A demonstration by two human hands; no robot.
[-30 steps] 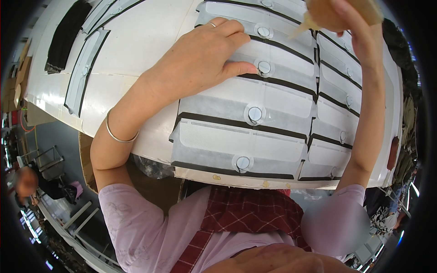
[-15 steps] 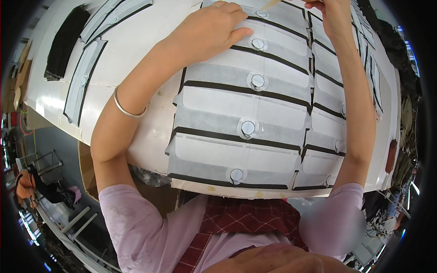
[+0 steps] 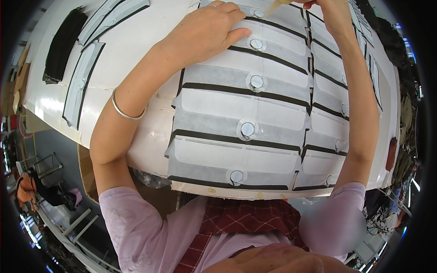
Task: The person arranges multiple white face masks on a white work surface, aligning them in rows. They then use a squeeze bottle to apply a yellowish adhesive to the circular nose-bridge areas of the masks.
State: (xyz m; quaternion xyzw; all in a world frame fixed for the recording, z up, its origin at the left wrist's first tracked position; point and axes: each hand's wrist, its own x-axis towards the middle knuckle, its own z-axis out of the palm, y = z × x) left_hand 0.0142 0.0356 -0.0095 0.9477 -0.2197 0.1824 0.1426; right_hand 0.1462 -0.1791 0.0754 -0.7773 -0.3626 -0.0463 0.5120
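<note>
My left hand (image 3: pixel 216 29) lies palm down across the upper left of a column of white-and-grey fabric panels, fingers and thumb stretched out. Several panels (image 3: pixel 236 113) overlap in rows, each with a black edge and a round white disc (image 3: pixel 247 129) on a clear round patch. At the top edge of the picture, my right hand (image 3: pixel 328 11) is partly cut off. It grips a cream-coloured tapered nozzle-like tool (image 3: pixel 275 6), whose point is at the disc (image 3: pixel 259 13) beyond my left thumb. What the tool's rear end looks like is hidden.
A second column of similar panels (image 3: pixel 325 125) lies under my right forearm. Left on the white table (image 3: pixel 50 98) are a black fabric stack (image 3: pixel 65 45) and loose panels (image 3: pixel 83 84). A dark red object (image 3: pixel 391 154) sits at the right edge; a cardboard box (image 3: pixel 87 170) stands below the table.
The tapered tool has come further into view, its point lower and slightly right, beside the far disc. My right forearm has shifted slightly right; my left hand stays nearly in place.
</note>
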